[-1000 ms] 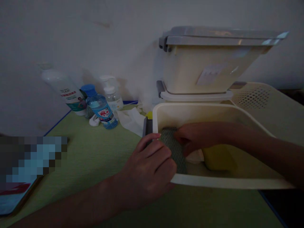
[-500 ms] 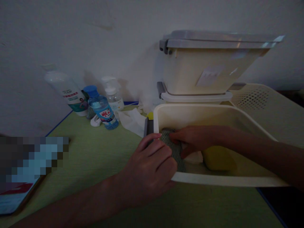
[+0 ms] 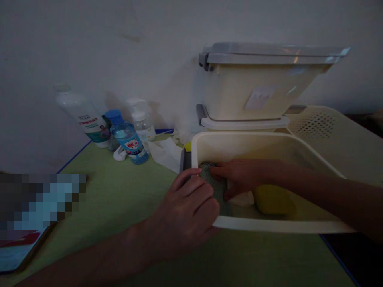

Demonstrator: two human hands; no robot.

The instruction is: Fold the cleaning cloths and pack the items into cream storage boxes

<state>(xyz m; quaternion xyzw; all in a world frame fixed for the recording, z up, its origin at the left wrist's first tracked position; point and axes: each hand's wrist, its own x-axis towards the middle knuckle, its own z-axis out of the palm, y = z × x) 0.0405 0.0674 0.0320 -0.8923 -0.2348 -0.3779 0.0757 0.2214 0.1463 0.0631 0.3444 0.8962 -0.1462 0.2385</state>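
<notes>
My left hand (image 3: 191, 203) is curled over the near left corner of a cream plastic storage bin (image 3: 281, 226), gripping its rim. My right hand (image 3: 237, 175) reaches down inside the bin. Its fingers are on a grey-green textured cloth (image 3: 218, 187) with a dark speckled edge, which stands against the left wall. The thumb is lower on the same cloth, and my left hand hides part of it. Beside it on the bin floor lie a pale flat item (image 3: 243, 198), partly covered by my right hand, and a yellow item (image 3: 273, 201) under my right forearm.
Behind the bin stands a lidded cream box (image 3: 230, 89) with grey latches, and a perforated cream basket (image 3: 353, 135) is to the right. A blue bottle (image 3: 130, 139), a white bottle (image 3: 83, 115), a pump bottle (image 3: 143, 121) and white tissue (image 3: 166, 153) occupy the left rear. A phone (image 3: 32, 235) lies left.
The view has shifted slightly, so the bin and both hands appear a little further left. Both hands keep nearly the same places on the rim and the cloth.
</notes>
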